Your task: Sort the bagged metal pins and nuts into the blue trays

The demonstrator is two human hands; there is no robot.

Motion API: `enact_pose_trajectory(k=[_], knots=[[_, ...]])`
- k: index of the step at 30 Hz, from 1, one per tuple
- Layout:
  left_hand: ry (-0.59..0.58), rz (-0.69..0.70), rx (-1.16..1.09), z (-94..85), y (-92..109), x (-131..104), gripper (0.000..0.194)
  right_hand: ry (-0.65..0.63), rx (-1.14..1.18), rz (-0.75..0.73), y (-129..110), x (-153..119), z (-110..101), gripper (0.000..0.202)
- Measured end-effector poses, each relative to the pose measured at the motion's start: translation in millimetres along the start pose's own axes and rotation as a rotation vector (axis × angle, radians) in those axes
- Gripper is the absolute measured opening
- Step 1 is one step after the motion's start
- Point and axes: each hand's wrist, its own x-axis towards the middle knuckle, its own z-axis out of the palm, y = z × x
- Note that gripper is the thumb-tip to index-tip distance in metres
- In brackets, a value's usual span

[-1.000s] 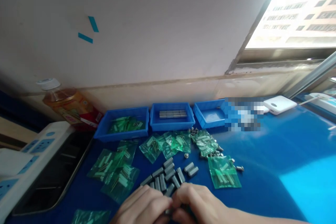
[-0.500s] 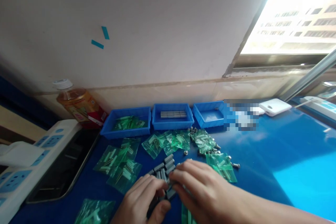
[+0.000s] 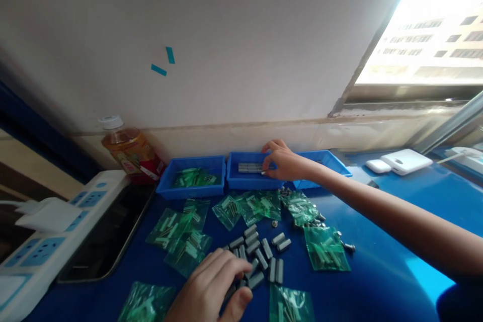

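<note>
My right hand (image 3: 278, 160) reaches into the middle blue tray (image 3: 247, 182), fingers closed at the right end of a row of metal standoffs (image 3: 249, 167). A small bright end of a standoff shows at its fingertips; the rest is hidden. On the table, my left hand (image 3: 213, 287) curves beside a pile of grey standoffs (image 3: 256, 279), thumb and fingers apart, with nothing visibly gripped. Green bags of small metal parts (image 3: 188, 249) lie left of the pile, and another such bag (image 3: 326, 249) is on its right.
The left blue tray (image 3: 196, 191) holds green bags; the right tray (image 3: 320, 158) is partly behind my forearm. Loose screws (image 3: 349, 247) lie right of the bags. A phone (image 3: 109, 236), power strip (image 3: 49, 251) and drink bottle (image 3: 132, 153) stand left; a white box (image 3: 405, 161) lies right.
My right hand has moved from the standoff pile up to the middle tray. The left hand has stayed by the pile. The view has shifted slightly.
</note>
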Motion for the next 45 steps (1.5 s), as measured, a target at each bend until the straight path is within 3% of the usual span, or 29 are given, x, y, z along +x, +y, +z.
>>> enact_pose_trajectory(k=[3, 11, 24, 35, 45], knots=[[-0.008, 0.016, 0.025, -1.5, -1.9, 0.1, 0.027, -0.047, -0.044, 0.005, 5.0, 8.6, 3.0, 0.010], [-0.058, 0.030, 0.077, -0.9, -4.2, 0.2, 0.022, -0.042, -0.195, -0.156, 9.6, 9.4, 3.3, 0.016], [-0.085, 0.017, 0.127, -3.4, -1.2, 1.2, 0.017, -0.223, -0.263, -0.074, 5.6, 12.6, -5.5, 0.045], [-0.043, 0.052, 0.129, -4.0, 3.1, 2.5, 0.017, -0.169, -0.162, -0.124, 17.0, 5.7, -8.4, 0.012], [-0.050, 0.072, 0.148, -6.4, 2.3, 1.4, 0.014, -0.170, -0.239, -0.092, 6.0, 2.6, -11.1, 0.018]])
